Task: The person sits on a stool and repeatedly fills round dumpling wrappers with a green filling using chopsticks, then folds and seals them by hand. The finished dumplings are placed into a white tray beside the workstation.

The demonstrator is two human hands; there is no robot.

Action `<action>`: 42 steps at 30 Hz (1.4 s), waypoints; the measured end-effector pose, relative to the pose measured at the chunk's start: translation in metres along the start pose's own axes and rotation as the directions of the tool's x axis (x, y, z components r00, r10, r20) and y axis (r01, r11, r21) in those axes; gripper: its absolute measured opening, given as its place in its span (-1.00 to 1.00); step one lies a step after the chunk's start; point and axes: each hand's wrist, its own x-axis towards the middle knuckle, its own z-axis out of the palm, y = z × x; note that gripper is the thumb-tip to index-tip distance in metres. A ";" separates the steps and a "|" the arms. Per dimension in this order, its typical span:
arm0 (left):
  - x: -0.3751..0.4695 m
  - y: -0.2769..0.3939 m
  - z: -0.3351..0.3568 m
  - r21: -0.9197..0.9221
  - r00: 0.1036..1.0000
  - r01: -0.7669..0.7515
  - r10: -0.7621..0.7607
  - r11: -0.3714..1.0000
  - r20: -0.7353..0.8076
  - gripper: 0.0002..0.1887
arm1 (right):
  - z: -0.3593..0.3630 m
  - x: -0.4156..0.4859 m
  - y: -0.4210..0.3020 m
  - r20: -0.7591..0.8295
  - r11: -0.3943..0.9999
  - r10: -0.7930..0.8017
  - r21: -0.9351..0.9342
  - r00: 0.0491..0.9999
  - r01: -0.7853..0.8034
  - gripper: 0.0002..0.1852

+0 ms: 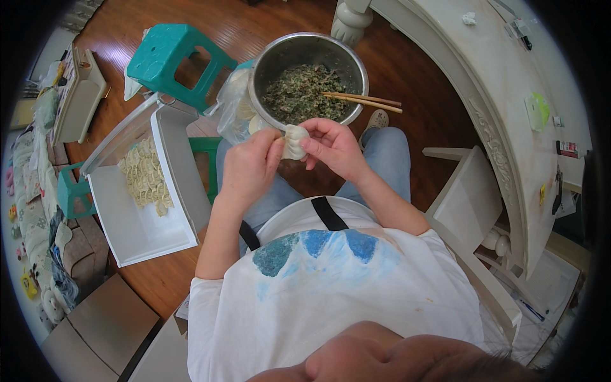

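Observation:
Between my two hands is a pale, pleated dumpling (294, 142), held up just in front of a steel bowl (267, 52). My left hand (252, 160) pinches its left edge between thumb and fingers. On its right side, the thumb and fingers of my right hand (336, 148) grip it too. Chopped green-and-brown filling (305, 93) lies in the bowl, and a pair of wooden chopsticks (370, 101) rests in it, sticking out over the right rim. Left of the bowl, a clear plastic bag (231, 107) holds round dough wrappers (246, 111).
At left, a white plastic bin (136, 241) holds rows of dumplings (147, 176). A teal plastic stool (164, 55) stands beyond it. A carved pale table (477, 62) curves along the right, with a white chair (470, 200) beside it. Cardboard boxes (102, 324) sit at lower left.

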 end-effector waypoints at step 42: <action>-0.007 0.000 0.002 0.050 0.999 -0.051 0.051 0.997 -0.013 -0.92 | 0.000 0.000 0.005 0.073 1.000 0.024 0.004 0.997 -0.024 -0.70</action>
